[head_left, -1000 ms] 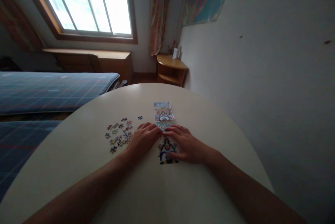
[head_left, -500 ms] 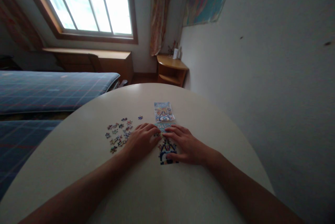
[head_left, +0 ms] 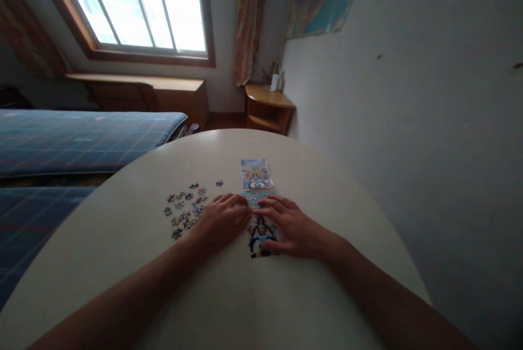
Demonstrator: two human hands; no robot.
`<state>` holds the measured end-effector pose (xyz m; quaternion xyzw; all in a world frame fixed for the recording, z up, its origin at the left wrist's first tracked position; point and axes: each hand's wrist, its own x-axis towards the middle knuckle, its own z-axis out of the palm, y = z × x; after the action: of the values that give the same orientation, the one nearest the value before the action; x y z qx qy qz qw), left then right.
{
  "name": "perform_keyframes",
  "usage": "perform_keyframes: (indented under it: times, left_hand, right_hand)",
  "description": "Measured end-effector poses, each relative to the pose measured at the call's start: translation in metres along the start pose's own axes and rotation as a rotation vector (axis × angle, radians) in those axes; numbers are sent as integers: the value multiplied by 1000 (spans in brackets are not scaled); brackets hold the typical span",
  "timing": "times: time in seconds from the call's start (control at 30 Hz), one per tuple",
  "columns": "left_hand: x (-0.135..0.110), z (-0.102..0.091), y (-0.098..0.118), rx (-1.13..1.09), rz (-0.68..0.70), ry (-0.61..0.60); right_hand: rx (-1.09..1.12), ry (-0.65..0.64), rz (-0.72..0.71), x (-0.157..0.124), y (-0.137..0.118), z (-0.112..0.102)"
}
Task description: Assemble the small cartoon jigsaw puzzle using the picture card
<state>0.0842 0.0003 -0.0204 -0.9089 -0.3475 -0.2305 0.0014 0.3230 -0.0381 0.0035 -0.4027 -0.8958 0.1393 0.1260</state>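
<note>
A partly joined jigsaw puzzle point(head_left: 257, 252) lies on the table in front of me, a dark-and-blue cartoon figure at its near end and a lettered strip point(head_left: 255, 197) at its far end. My left hand point(head_left: 224, 216) rests at the puzzle's left side, its fingers closed together over a puzzle piece that they mostly hide. Spread fingers of my right hand point(head_left: 288, 227) lie across the right part of the puzzle, the thumb on the figure. Loose puzzle pieces point(head_left: 188, 223) are scattered left of my left hand. Just beyond the strip is a printed picture sheet point(head_left: 255, 174).
The round white table point(head_left: 310, 301) carries all this. One loose piece point(head_left: 219, 183) lies apart from the pile. A bed with a plaid mattress point(head_left: 81, 140) stands to the left, a wooden corner shelf point(head_left: 269, 96) beyond the table, and a white wall point(head_left: 429, 137) on the right.
The fingertips of my left hand have shifted slightly to the right over the puzzle, covering the small patch seen beneath them before. My right hand has barely moved.
</note>
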Motion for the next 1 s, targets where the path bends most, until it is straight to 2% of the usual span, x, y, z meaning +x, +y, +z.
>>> perform_keyframes:
  times: [0.13,0.23,0.37,0.53,0.6,0.7,0.73,0.83,1.0]
  left_hand:
    - [1,-2,1,0,11,-9]
    - [-1,-3,-1,-21,-23,28]
    - [-9,-8,-13,-1,-139,101]
    - [-20,-16,-39,39,-344,90]
    - [-20,-18,-46,40,-381,106]
    - [-19,-18,-51,33,-404,117]
    - [-18,-17,-52,34,-409,110]
    - [-19,-12,-54,37,-415,75]
    - [-17,-6,-59,-14,-385,42]
  right_hand:
    - [20,9,-12,1,2,-1]
    - [45,73,-32,2,5,2]
    - [40,191,-9,7,8,6]
    - [-58,245,38,27,12,-4]
    - [-78,331,84,34,15,-7]
    - [8,564,196,38,20,-1]
    - [13,590,200,37,21,2]
    - [19,524,166,31,21,10]
    - [47,518,184,26,15,10]
